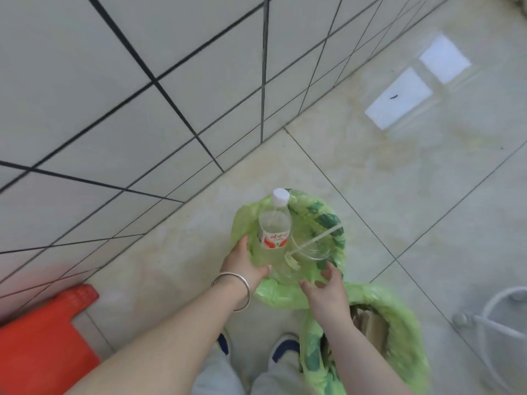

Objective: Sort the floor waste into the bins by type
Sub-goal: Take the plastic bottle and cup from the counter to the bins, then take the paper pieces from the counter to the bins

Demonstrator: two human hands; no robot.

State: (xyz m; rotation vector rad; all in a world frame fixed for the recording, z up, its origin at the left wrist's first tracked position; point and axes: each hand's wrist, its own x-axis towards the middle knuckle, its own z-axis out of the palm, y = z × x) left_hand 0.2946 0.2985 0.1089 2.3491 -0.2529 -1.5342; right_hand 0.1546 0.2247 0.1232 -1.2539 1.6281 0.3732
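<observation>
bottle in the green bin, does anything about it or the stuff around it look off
The bottle stands upright, its white cap poking above the rim of the green-lined bin rather than dropping in. Beside it a clear cup lies tilted, its straw slanting out. No spill or damage shows.

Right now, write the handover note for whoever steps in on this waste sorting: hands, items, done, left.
Left hand: open, fingers resting on the near-left rim of the far green-lined bin.
Right hand: open, fingers spread at that bin's near-right rim, holding nothing.
In that bin: a capped plastic water bottle standing upright and a clear plastic cup with a straw.
Second green-lined bin, nearer on the right, holds what looks like cardboard.
Done: plastics and cardboard binned separately.
Left: no loose waste shows on the visible floor; check outside this view.
</observation>
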